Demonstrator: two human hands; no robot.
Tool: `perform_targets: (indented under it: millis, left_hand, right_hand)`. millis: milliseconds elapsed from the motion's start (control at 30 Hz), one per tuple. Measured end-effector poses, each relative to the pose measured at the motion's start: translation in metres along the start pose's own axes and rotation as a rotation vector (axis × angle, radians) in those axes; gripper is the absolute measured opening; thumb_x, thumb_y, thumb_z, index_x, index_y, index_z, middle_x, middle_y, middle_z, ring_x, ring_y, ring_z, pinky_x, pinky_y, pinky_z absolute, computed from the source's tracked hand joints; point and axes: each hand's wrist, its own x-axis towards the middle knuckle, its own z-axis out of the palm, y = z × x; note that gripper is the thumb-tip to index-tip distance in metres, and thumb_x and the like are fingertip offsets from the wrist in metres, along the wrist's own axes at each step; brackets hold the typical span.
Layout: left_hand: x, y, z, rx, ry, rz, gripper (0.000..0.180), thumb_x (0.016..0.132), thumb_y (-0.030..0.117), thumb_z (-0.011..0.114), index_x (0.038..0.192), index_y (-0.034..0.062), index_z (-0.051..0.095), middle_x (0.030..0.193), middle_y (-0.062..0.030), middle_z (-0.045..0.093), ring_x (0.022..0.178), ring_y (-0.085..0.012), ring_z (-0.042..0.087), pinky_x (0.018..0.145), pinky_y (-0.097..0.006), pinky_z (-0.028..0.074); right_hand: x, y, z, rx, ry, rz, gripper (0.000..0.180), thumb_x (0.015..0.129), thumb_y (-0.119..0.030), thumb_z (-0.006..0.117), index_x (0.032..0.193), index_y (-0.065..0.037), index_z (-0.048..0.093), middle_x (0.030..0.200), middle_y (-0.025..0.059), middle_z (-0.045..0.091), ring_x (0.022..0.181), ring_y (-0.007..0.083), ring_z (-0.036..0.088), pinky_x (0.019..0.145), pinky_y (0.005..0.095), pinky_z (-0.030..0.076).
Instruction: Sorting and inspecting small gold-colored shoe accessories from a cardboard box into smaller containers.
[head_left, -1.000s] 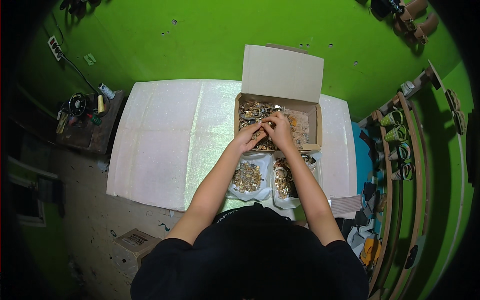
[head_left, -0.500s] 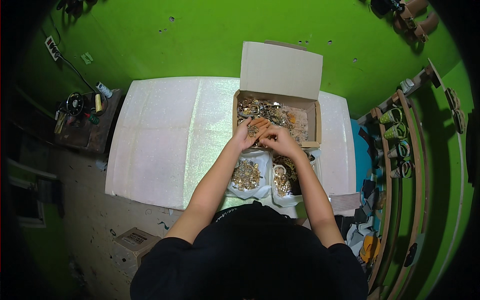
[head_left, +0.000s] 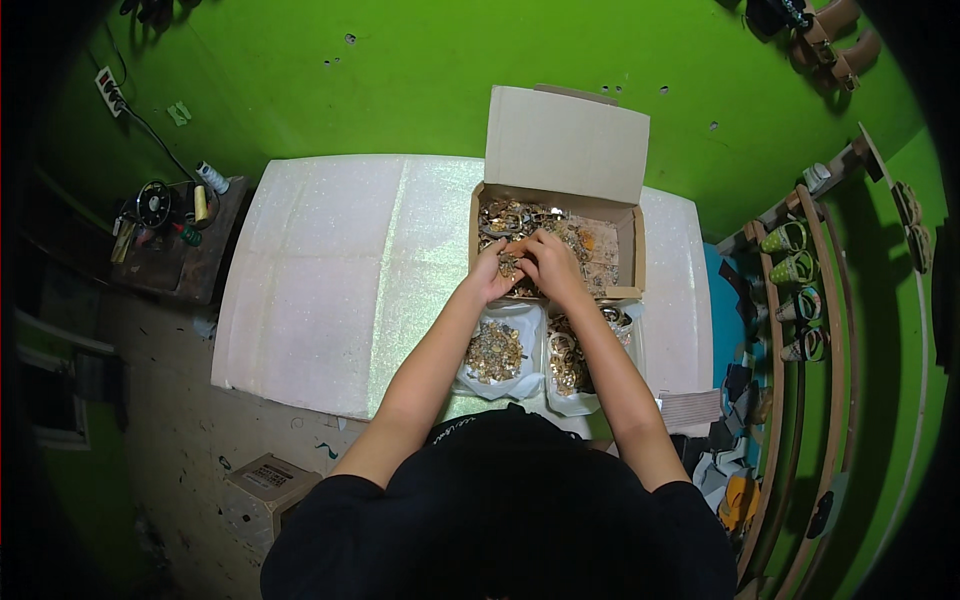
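Note:
My left hand [head_left: 490, 272] is cupped palm up over the near edge of an open cardboard box [head_left: 640, 252], holding a small heap of metal pieces [head_left: 508, 265]. Over that palm, my right hand [head_left: 554, 266] has its fingers bent and pinched together at the pieces; whatever is between them is too small to make out. Gold and silver metal fittings [head_left: 510, 214] fill the box's left side. Just in front stand two lined trays: the left tray [head_left: 532, 378] holds small gold and silver pieces [head_left: 493, 350], the right tray [head_left: 572, 404] larger rings and buckle-like pieces [head_left: 568, 370], partly behind my right forearm.
The box and trays rest on a table with a shiny white cover [head_left: 310, 280]. Against the green wall the box lid [head_left: 567, 140] stands raised. A small dark side table [head_left: 170, 262] is at left, a wooden rack with sandals [head_left: 795, 268] at right. A closed carton [head_left: 270, 480] sits on the floor.
My right hand has moved slightly up and inward, its fingers now bent over the left palm. The left fingers have curled more around the metal pieces. The whole view has shifted slightly.

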Motion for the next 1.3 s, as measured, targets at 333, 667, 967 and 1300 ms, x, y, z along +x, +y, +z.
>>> perform_targets:
  millis: [333,667,967,1300]
  left_hand:
    - [-0.011,0.002,0.018,-0.013,-0.026,-0.041,0.036,0.090,0.026,0.030,0.103,-0.0027,0.048,0.093,-0.0142,0.056,0.080,-0.0221,0.059,0.072,-0.032,0.052]
    - [-0.020,-0.001,0.036,0.117,0.013,0.018,0.020,0.085,0.015,0.048,0.097,-0.0018,0.049,0.089,-0.0120,0.055,0.083,-0.0193,0.057,0.074,-0.029,0.051]
    - [-0.022,-0.002,0.040,0.165,0.062,0.057,0.020,0.086,0.013,0.046,0.099,-0.0009,0.050,0.094,-0.0111,0.055,0.084,-0.0163,0.055,0.075,-0.027,0.050]
    - [-0.021,0.000,0.034,0.183,0.018,0.066,0.025,0.086,0.012,0.046,0.105,-0.0029,0.047,0.103,-0.0135,0.052,0.094,-0.0185,0.054,0.080,-0.028,0.049]
  right_hand:
    - [0.006,-0.001,-0.008,0.282,0.047,0.155,0.011,0.065,-0.003,0.060,0.076,-0.001,0.059,0.073,0.0128,0.055,0.068,0.0274,0.055,0.063,0.0324,0.044]
    - [0.005,0.011,-0.004,0.160,0.170,0.056,0.016,0.066,-0.001,0.060,0.081,-0.001,0.059,0.075,0.0130,0.056,0.070,0.0279,0.056,0.065,0.0326,0.045]
    - [0.001,0.010,-0.003,0.227,0.188,0.110,0.021,0.067,0.000,0.059,0.087,-0.001,0.057,0.079,0.0143,0.057,0.071,0.0270,0.057,0.063,0.0324,0.046]
    - [-0.001,0.001,0.005,0.296,0.301,0.168,0.026,0.065,0.002,0.058,0.091,-0.001,0.055,0.074,0.0116,0.057,0.065,0.0211,0.057,0.059,0.0284,0.046]
